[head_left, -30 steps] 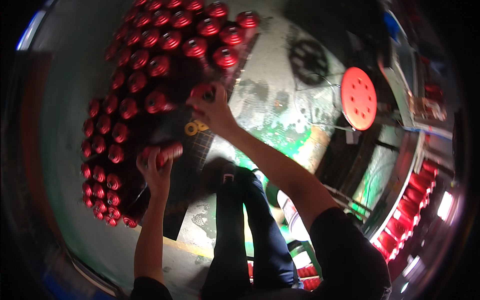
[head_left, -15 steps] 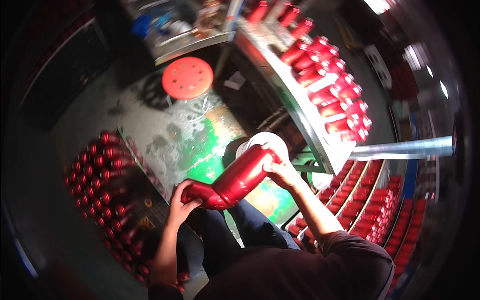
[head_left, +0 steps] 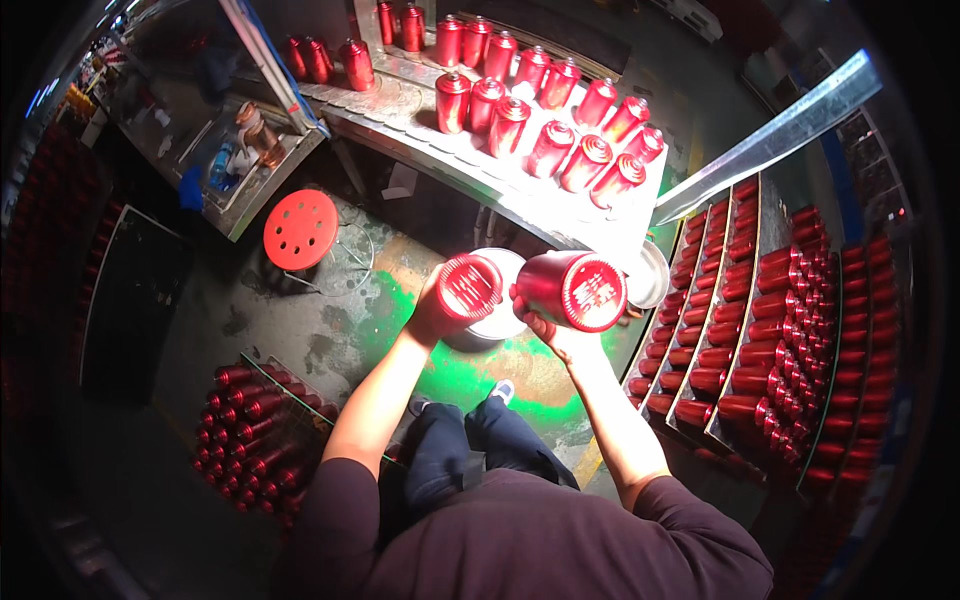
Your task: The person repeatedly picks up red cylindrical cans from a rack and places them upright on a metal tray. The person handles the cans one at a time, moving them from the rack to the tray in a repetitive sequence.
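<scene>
Head view: metal bench [head_left: 560, 215] with red cans [head_left: 545, 110], green-stained floor [head_left: 470, 370].

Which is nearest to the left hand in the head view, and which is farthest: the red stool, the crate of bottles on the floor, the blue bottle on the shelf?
From the left hand:
1. Red stool, to its left.
2. Crate of bottles, lower left on the floor.
3. Blue bottle, upper left on the shelf.

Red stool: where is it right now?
Head view, upper left: the red stool stands on the floor beside the metal bench, left of the left hand holding a red bottle.
</scene>
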Motion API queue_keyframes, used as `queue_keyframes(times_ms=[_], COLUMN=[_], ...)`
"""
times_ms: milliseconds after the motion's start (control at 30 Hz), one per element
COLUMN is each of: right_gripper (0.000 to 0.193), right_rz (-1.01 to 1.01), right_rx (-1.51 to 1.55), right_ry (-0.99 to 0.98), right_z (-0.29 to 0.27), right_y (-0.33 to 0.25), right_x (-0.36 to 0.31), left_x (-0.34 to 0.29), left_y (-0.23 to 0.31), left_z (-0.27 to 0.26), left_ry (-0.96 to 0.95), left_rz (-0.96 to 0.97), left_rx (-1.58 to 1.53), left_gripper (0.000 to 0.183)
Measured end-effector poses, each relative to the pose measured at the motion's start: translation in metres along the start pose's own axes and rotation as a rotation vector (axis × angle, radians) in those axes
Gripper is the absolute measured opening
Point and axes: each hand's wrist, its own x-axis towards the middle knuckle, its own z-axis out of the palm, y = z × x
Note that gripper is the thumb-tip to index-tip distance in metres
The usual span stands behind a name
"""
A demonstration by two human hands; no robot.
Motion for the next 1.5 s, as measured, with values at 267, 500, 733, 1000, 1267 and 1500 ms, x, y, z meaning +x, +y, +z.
queue_keyframes(times_ms=[267, 500, 733, 1000, 1267, 1500], right_gripper=[0.091, 0.068, 0.081, 0.063, 0.063, 0.065], right_rz=[-0.029, -0.067, -0.418, -0.716, -1.208, -1.301], right_rx=[0.056, -0.070, -0.219, -0.940, -2.530, -2.695], right_ry=[-0.134, -0.213, 0.082, 0.352, 0.537, 0.820], right_z=[-0.003, 0.038, 0.013, 0.111, 0.141, 0.103], right_y=[-0.080, -0.097, -0.133, -0.111, -0.106, -0.187], right_x=[-0.001, -0.009, 0.020, 0.080, 0.288, 0.365], left_x=[0.093, 0.119, 0.126, 0.163, 0.281, 0.372], left_y=[-0.014, -0.021, 0.026, 0.203, 0.316, 0.285], left_z=[-0.034, 0.022, 0.022, -0.016, -0.033, -0.049], left_ry=[0.092, -0.133, 0.097, 0.596, 0.450, 0.260], left_rz=[-0.315, -0.223, -0.174, 0.196, 0.564, 0.393], left_rx=[-0.787, -0.852, -0.438, 0.512, 1.951, 2.104], left_gripper=[0.079, 0.082, 0.061, 0.051, 0.063, 0.069])
